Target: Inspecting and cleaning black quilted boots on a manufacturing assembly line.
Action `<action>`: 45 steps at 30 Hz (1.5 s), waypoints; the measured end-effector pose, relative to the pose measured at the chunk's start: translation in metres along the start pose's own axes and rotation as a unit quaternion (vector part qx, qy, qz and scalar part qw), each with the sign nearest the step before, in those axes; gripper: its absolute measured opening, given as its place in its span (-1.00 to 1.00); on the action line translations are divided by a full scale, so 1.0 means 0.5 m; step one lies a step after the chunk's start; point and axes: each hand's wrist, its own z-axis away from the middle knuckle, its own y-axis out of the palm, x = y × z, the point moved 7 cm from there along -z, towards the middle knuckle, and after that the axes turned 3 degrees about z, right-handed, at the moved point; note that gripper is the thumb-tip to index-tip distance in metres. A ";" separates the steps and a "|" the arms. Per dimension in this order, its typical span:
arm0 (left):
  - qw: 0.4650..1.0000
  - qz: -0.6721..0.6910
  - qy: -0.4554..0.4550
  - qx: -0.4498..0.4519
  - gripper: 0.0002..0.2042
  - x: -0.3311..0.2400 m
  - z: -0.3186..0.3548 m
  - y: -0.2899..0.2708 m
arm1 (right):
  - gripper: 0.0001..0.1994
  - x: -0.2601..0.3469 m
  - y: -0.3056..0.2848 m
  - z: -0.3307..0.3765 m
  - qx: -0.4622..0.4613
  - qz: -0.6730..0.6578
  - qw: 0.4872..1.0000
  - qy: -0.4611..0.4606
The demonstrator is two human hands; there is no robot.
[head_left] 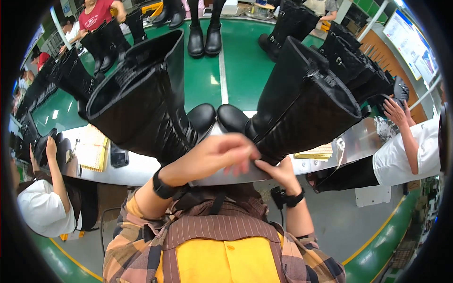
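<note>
Two tall black boots stand before me, toes pointing away: the left boot [141, 104] and the right boot [302, 108]. Both shafts lean outward, with their wide tops open and wrinkles around the ankles. My left hand [224, 153] reaches across to the inner ankle of the right boot; motion smears its fingers, so I cannot tell whether it touches. Low at the heel of that same boot, my right hand [281, 173] grips it with the thumb along the back. Part of its fingers is hidden. A black band circles each wrist.
Yellow-edged card stacks lie at the left [94, 148] and right [315, 153] on the metal bench edge [137, 170]. A small black object [119, 156] rests nearby. More black boots [205, 40] stand across the green belt [240, 66]. Co-workers in white sit on both sides.
</note>
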 end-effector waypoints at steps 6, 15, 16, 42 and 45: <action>0.888 -0.316 -0.264 -0.202 -0.63 0.128 0.297 -0.126 | -0.37 -0.008 -0.020 -0.019 0.105 -0.016 0.994 0.019; 0.914 -0.216 -0.009 -0.342 -0.40 0.176 0.239 -0.218 | -0.43 0.012 0.050 -0.021 0.083 0.003 0.996 0.041; 0.920 -0.144 0.013 -0.365 -0.43 0.183 0.224 -0.223 | -0.47 0.016 0.064 -0.021 0.080 -0.011 0.996 0.024; 0.855 0.405 0.151 -0.287 -0.64 0.225 -0.016 -0.382 | -0.57 -0.010 0.208 -0.301 0.055 -0.382 0.922 0.030; 0.871 0.363 0.184 -0.274 -0.60 0.219 -0.012 -0.375 | -0.63 -0.009 0.206 -0.300 0.052 -0.393 0.918 0.008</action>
